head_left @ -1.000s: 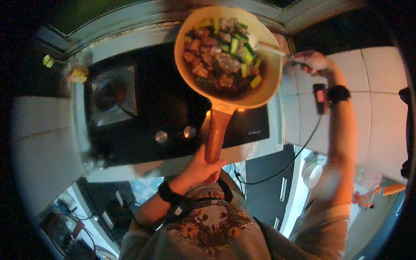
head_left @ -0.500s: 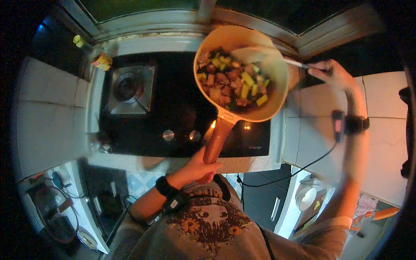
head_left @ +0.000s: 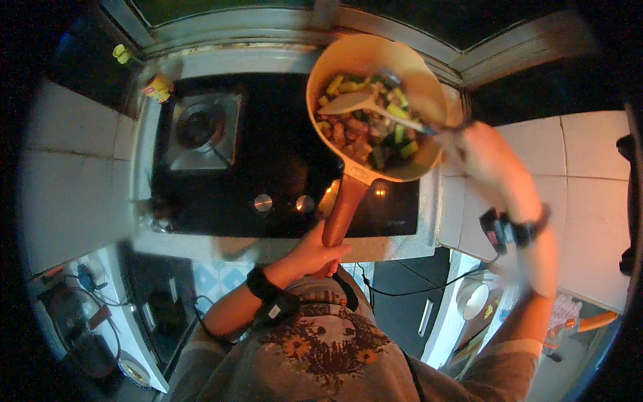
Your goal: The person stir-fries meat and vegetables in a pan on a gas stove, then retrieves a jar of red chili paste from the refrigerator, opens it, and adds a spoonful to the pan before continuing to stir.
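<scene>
The pan (head_left: 375, 53) is above the hob's (head_left: 268, 134) right side, left hand (head_left: 312, 254) wrapped round its handle (head_left: 345, 208); right hand (head_left: 494, 154), clutching the spatula (head_left: 346, 102), has swung it leftward over the food (head_left: 349, 137), apparently mid-stir.

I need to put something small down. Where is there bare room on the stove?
The cooktop has a bare patch between the left burner and the pan, beyond the two knobs. Right of that is crowded: the left hand grips the pan's handle, the right hand holds a utensil.
</scene>
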A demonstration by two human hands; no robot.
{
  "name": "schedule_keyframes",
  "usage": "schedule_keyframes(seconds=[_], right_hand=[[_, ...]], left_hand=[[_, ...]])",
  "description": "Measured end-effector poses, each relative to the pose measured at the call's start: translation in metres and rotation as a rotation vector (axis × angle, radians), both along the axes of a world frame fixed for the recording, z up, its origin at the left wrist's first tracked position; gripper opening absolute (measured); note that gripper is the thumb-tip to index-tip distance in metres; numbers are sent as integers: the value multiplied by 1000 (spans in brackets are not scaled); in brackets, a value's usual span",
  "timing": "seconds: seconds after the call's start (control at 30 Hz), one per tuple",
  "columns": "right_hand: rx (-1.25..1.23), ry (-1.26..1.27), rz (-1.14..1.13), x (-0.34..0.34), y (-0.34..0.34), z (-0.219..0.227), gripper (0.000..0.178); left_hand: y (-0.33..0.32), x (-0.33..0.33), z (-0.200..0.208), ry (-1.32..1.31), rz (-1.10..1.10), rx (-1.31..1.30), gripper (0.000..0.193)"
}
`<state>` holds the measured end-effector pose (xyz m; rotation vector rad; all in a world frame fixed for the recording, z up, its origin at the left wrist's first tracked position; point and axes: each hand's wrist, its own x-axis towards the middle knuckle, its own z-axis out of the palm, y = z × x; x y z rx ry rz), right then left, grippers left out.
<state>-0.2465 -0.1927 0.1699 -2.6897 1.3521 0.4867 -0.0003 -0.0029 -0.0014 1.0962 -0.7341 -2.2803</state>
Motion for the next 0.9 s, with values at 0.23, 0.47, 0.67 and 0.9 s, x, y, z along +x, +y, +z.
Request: schedule_keyframes(seconds=[0.23, 0.47, 0.67, 0.9], right_hand=[[-17, 95, -200, -17, 80, 71, 25], [-57, 158, -301, 3, 115, 68, 28], [-211, 29, -352, 19, 104, -41, 25], [-192, -10, -361, 0, 68, -1, 23]], left_hand=[[0, -3, -5, 41, 23, -21, 40], [-1, -2, -4, 47, 37, 30, 36], [-1, -3, -6, 60, 36, 21, 37], [1, -6, -11, 45, 53, -14, 38]])
